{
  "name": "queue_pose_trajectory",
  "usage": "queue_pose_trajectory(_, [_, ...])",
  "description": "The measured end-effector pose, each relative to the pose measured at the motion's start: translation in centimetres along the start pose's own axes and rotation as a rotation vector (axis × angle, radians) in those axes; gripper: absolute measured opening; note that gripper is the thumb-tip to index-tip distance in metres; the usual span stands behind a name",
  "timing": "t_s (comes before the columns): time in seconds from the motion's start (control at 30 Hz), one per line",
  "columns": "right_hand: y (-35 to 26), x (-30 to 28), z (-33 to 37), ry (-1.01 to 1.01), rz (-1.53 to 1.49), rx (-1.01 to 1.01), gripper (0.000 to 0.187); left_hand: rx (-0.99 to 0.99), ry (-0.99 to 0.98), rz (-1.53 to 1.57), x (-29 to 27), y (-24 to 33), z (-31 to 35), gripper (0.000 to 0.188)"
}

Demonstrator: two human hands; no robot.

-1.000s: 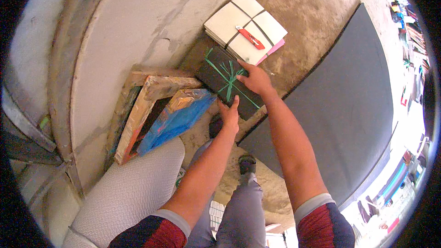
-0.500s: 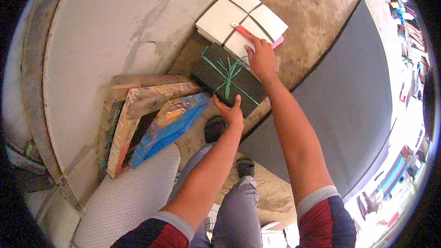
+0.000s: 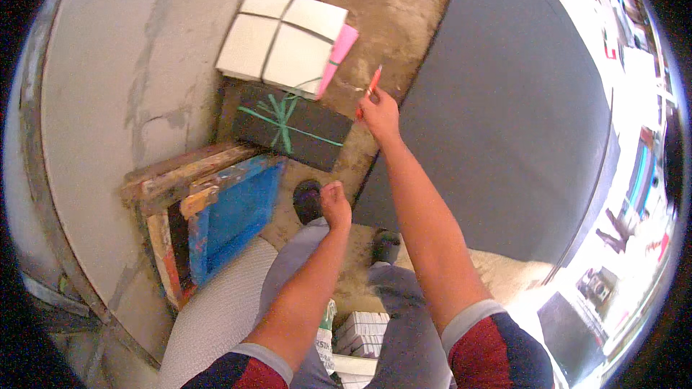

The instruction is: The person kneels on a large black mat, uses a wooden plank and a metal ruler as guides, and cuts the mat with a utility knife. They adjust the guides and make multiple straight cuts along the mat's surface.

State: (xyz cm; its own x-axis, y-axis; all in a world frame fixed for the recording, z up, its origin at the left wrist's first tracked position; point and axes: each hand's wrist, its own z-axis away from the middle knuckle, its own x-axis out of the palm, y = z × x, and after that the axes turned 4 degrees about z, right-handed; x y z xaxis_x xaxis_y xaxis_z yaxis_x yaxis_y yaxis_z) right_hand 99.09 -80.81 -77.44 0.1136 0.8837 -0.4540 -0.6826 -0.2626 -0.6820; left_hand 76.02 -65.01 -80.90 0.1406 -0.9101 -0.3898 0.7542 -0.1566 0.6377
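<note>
head view: my right hand (image 3: 380, 112) pinches the red cutter (image 3: 369, 91); left hand (image 3: 336, 204) curled empty; dark bundle (image 3: 292, 124) still tied.

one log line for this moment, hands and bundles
right hand: holds red cutter | left hand: empty fist | black bundle: green-tied | white bundle: strapped

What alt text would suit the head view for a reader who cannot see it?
Seen from above, the right hand holds a red cutter up beside a dark bundle tied with green string. The left hand is a loose fist, holding nothing; a white bundle lies beyond.
</note>
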Motion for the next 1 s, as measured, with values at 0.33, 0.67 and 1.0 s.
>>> queue_pose_trajectory(0.33, [17.3, -6.0, 10.5, 0.122, -0.310, 0.383, 0.027, 0.317, -0.390, -0.399, 14.7, 1.4, -14.0, 0.077])
queue_pose_trajectory(0.67, [11.7, -15.4, 9.8, 0.343, 0.033, 0.208, 0.056, 0.130, -0.747, -0.072, 14.8, 11.1, -0.9, 0.059])
queue_pose_trajectory(1.0, [-7.5, -23.2, 3.4, 0.394, 0.507, 0.227, 0.058, 0.382, -0.686, -0.230, 14.5, 18.0, 12.2, 0.064])
